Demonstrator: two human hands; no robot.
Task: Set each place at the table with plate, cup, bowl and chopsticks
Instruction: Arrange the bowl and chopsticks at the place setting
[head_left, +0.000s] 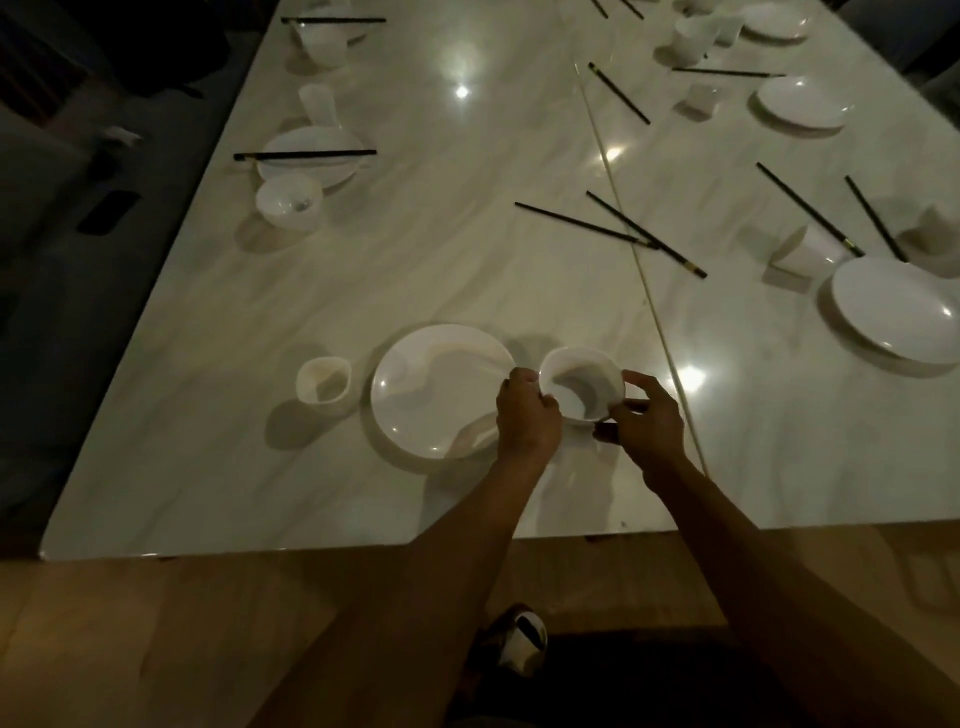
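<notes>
A small white bowl (581, 383) sits near the front edge of the pale shiny surface (415, 270). Two hands hold it, one on each side. The left hand (527, 413) has its fingers curled on the left rim. The right hand (649, 418) pinches the right rim with its thumb and fingers. I cannot tell if the bowl is resting on the surface or lifted a little.

Just to the left of the bowl lies a big white plate (436, 392). The left hand covers a bit of the plate's right edge. To the left of the plate, close by, stands a small white cup (323, 379).

Past the bowl, toward the middle of the surface, two black chopsticks (613, 231) lie crossed at their tips. A thin light line (636, 260) runs along the surface from far to near, beside them.

On the far left there is another plate (311, 158) with black chopsticks laid across it, a bowl (288, 200) just in front of it and a cup (318, 106) behind it. On the right lies a big plate (893, 312) with a tipped cup (810, 252) near it and loose chopsticks (808, 208) beside that. More plates, cups and chopsticks lie farther back on the right.

Below the surface, a shoe (522, 642) stands on the wooden floor (156, 649).
</notes>
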